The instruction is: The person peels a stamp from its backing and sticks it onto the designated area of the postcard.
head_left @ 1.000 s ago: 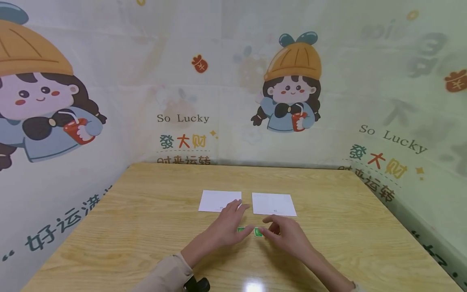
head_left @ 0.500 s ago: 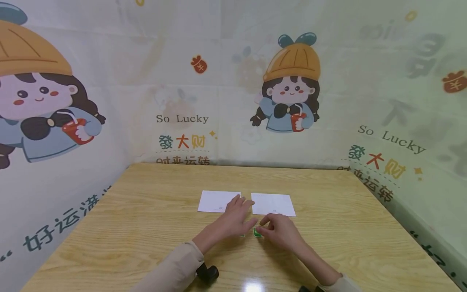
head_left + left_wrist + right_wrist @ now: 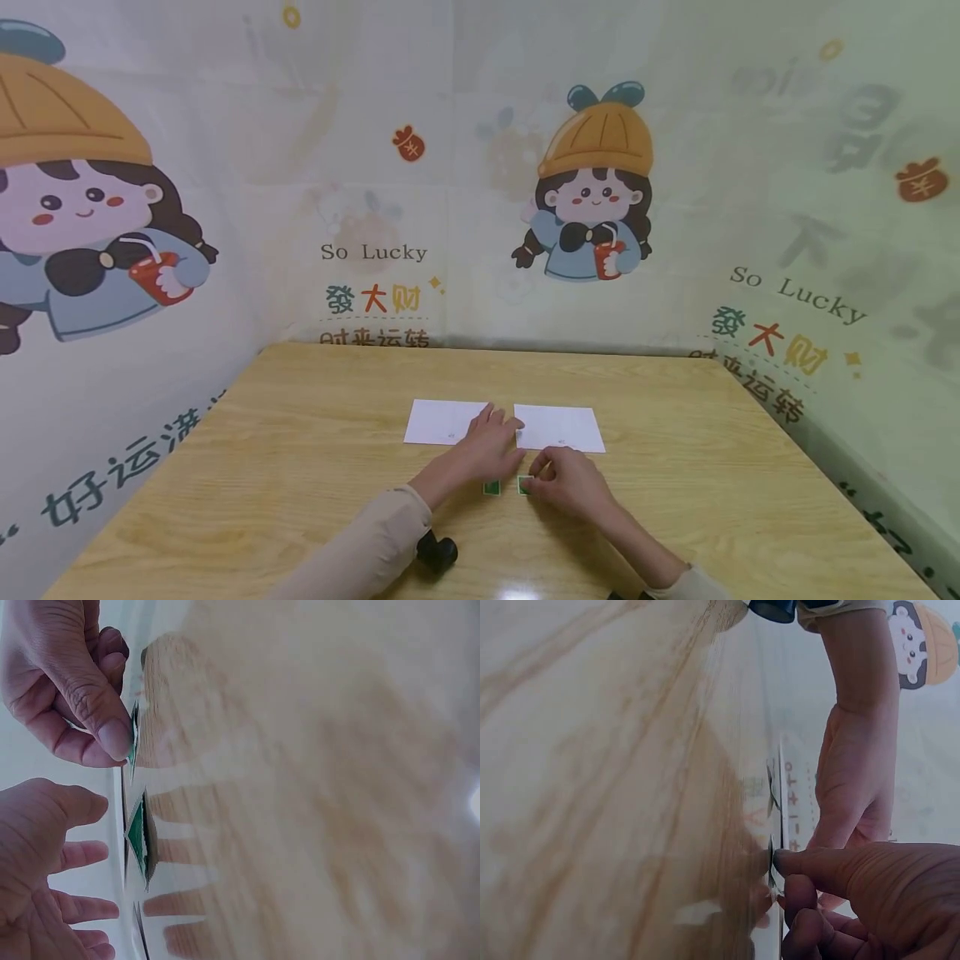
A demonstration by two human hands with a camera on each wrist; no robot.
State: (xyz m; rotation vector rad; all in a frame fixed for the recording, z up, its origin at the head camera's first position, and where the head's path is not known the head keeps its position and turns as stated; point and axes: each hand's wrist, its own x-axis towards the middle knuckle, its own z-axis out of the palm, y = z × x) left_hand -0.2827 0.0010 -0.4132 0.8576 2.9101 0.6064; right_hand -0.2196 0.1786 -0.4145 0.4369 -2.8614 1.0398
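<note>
Left white sheet (image 3: pixel 433 421), flat on the wooden table (image 3: pixel 300 467); left hand (image 3: pixel 487 446), fingers extended, grasping nothing; left green card (image 3: pixel 491 487), on the wood, unheld; right green card (image 3: pixel 523 484), its edge pinched by the right hand (image 3: pixel 572 483); right white sheet (image 3: pixel 558 429), flat beyond. Neither card lies on a sheet (both are nearer the person). The handling appears at an early stage: one card grasped, the other yet to be.
</note>
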